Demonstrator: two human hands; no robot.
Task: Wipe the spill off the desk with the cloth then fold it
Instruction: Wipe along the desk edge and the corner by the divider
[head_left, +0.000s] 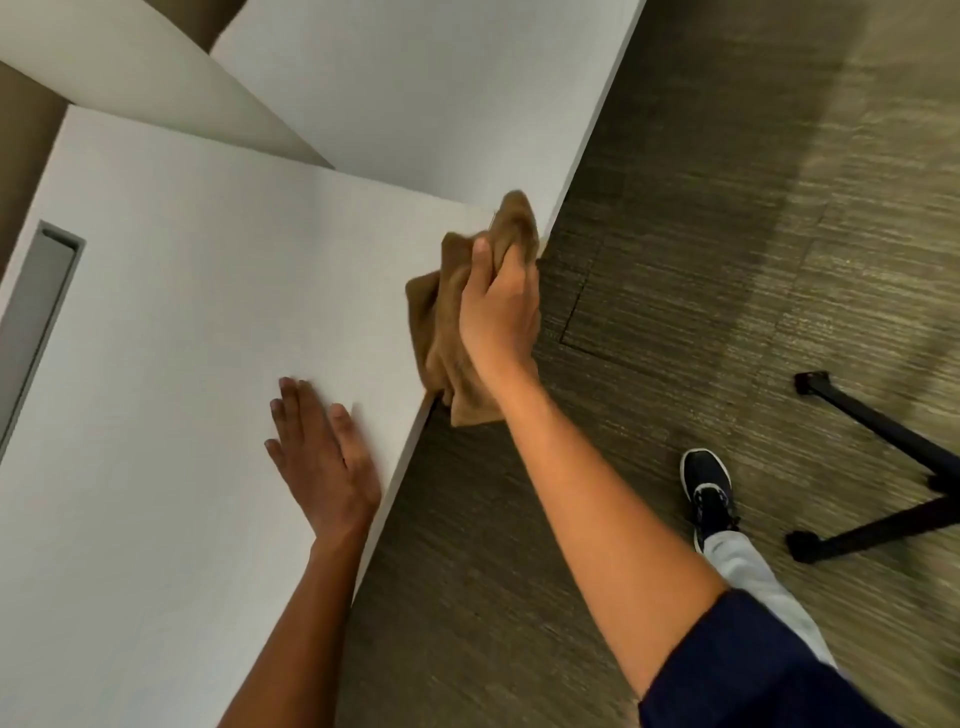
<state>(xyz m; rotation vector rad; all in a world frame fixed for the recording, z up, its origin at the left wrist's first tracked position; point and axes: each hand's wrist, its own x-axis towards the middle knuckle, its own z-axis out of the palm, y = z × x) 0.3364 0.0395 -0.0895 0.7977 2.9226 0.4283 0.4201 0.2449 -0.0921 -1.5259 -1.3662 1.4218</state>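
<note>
A crumpled brown cloth (441, 322) lies at the right edge of the white desk (197, 291), part of it hanging over the edge. My right hand (498, 306) is shut on the cloth, gripping its bunched top near the desk's corner. My left hand (324, 460) rests flat on the desk, palm down and fingers spread, close to the same edge and nearer to me. No spill shows on the desk surface.
A second white desk (415, 88) joins at the back. A grey cable slot (39, 312) sits at the desk's left. Dark carpet floor (701, 234) lies to the right, with a black stand's legs (883, 467) and my shoe (709, 486) on it.
</note>
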